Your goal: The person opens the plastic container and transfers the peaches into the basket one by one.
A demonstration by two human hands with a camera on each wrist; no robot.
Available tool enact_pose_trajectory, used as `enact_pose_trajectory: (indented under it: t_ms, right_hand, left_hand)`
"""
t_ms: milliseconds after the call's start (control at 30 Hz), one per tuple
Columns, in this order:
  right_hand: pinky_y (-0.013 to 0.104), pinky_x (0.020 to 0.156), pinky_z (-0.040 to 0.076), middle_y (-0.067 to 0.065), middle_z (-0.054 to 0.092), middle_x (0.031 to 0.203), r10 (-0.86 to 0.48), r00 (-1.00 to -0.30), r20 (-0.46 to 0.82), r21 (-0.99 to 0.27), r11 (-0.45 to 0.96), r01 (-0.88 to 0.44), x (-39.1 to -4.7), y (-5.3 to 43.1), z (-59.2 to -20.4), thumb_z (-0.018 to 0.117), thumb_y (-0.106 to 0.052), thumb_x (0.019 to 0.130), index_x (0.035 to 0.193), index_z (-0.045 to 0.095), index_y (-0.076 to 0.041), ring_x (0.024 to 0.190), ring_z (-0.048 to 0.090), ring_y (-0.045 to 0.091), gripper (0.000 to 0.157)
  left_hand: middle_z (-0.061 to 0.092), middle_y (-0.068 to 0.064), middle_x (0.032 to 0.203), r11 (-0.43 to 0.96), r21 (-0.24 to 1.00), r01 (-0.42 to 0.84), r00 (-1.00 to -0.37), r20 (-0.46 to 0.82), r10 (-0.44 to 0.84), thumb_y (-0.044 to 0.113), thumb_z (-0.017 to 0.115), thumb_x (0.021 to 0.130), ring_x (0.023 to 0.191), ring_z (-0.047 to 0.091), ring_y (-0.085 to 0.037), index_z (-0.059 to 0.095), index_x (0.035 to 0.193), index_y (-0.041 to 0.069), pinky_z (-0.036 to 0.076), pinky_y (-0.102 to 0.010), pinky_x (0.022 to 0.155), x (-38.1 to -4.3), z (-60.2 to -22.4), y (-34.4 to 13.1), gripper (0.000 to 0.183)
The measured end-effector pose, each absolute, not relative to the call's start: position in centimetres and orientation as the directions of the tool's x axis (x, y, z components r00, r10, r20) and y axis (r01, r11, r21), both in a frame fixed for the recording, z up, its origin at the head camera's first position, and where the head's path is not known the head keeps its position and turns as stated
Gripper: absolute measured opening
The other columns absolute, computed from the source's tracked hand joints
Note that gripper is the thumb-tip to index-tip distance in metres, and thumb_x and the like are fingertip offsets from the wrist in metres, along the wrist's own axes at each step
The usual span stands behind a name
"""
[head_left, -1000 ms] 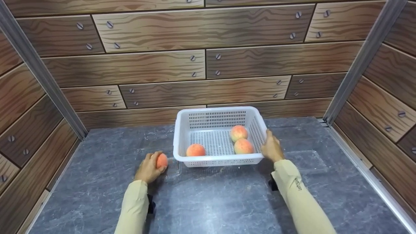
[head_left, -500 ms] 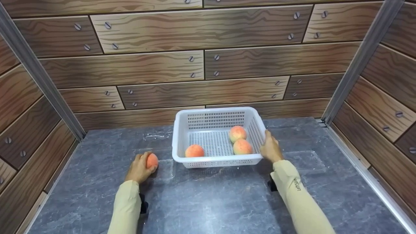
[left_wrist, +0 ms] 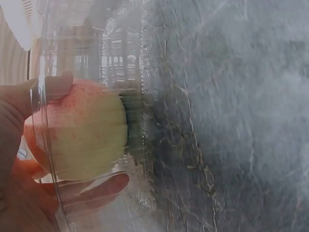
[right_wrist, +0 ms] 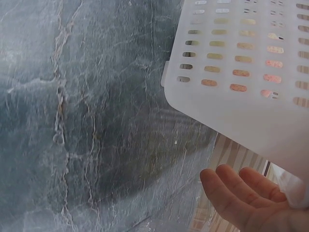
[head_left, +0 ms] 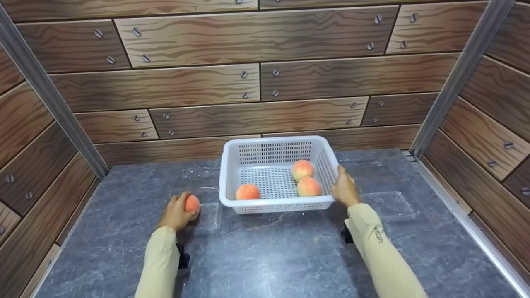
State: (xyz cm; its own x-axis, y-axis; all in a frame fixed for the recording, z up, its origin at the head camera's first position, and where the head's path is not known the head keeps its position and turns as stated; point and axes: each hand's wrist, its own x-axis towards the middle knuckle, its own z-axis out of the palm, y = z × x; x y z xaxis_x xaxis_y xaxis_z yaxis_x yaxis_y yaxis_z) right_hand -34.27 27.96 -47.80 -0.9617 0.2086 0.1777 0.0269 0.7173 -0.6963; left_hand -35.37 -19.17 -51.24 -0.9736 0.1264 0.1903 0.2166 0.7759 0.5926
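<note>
My left hand (head_left: 176, 213) grips a peach (head_left: 191, 203) low over the grey table, left of a white basket (head_left: 281, 205). In the left wrist view, thumb and fingers lie on either side of that peach (left_wrist: 87, 135), seen through a clear plastic wall (left_wrist: 108, 58). My right hand (head_left: 345, 188) is at the basket's right rim; in the right wrist view its curved fingers (right_wrist: 227, 188) are under the rim, the thumb hidden. Inside the basket, one peach (head_left: 248, 192) lies front left. Two more, a rear peach (head_left: 303, 170) and a nearer peach (head_left: 309, 187), touch each other at the right.
Clear plastic (head_left: 211, 215) shows on the table between the left hand and the basket. Another clear outline (head_left: 389, 205) lies right of the basket. Wood-patterned walls (head_left: 256, 82) with metal corner posts (head_left: 451, 78) enclose the back and sides of the grey marbled table (head_left: 265, 256).
My left hand has moved left, away from the basket, with the peach in its grip, and now hardly moves. The right hand and the basket keep their places.
</note>
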Motion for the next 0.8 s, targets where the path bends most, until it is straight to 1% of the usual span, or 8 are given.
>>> enact_pose_trajectory:
  t_ms: [133,300,567,667,800]
  right_hand:
    - [0.063,0.106,0.039,0.045,0.051,0.123,0.202,-0.961,0.187,-0.690,0.724,0.018,-34.2,27.9,-47.9,0.050,0.012,0.079,0.145,0.030,0.017,0.118,0.051,0.059,0.069]
    - [0.063,0.106,0.040,0.045,0.052,0.123,0.201,-0.959,0.199,-0.678,0.734,0.013,-34.2,27.8,-47.8,0.050,0.012,0.078,0.144,0.031,0.018,0.117,0.051,0.059,0.069]
    - [0.064,0.105,0.040,0.043,0.052,0.124,0.204,-0.964,0.173,-0.662,0.748,0.040,-34.2,27.9,-47.4,0.050,0.009,0.081,0.146,0.030,0.016,0.118,0.051,0.059,0.068]
    - [0.064,0.104,0.041,0.043,0.052,0.125,0.202,-0.965,0.169,-0.665,0.745,0.039,-34.2,27.9,-47.4,0.050,0.009,0.082,0.146,0.030,0.015,0.118,0.052,0.059,0.068]
    - [0.064,0.105,0.040,0.043,0.051,0.127,0.205,-0.966,0.157,-0.671,0.740,0.048,-34.2,27.8,-47.6,0.050,0.008,0.083,0.147,0.030,0.015,0.119,0.052,0.058,0.067]
  left_hand:
    - [0.054,-0.039,0.119,0.777,0.593,0.213,-0.973,0.197,0.117,0.008,0.079,0.081,0.105,0.059,-0.056,0.055,0.130,-0.005,0.051,-0.066,0.087,-35.2,-50.9,-19.1,0.056]
    - [0.056,-0.035,0.115,0.774,0.595,0.216,-0.970,0.220,0.102,0.010,0.079,0.083,0.102,0.061,-0.054,0.056,0.130,-0.003,0.051,-0.065,0.086,-35.2,-50.3,-18.8,0.055]
    - [0.054,-0.036,0.123,0.770,0.605,0.202,-0.973,0.217,0.084,0.009,0.078,0.085,0.108,0.058,-0.057,0.054,0.135,-0.001,0.050,-0.067,0.089,-35.1,-49.2,-18.5,0.057]
    - [0.054,-0.036,0.122,0.765,0.605,0.220,-0.966,0.242,0.087,0.008,0.078,0.085,0.107,0.058,-0.057,0.054,0.136,-0.001,0.050,-0.067,0.088,-35.1,-49.0,-18.4,0.057]
    - [0.057,-0.035,0.116,0.759,0.594,0.266,-0.949,0.299,0.098,0.008,0.080,0.082,0.103,0.060,-0.055,0.056,0.133,-0.002,0.051,-0.066,0.085,-35.2,-48.9,-18.3,0.056]
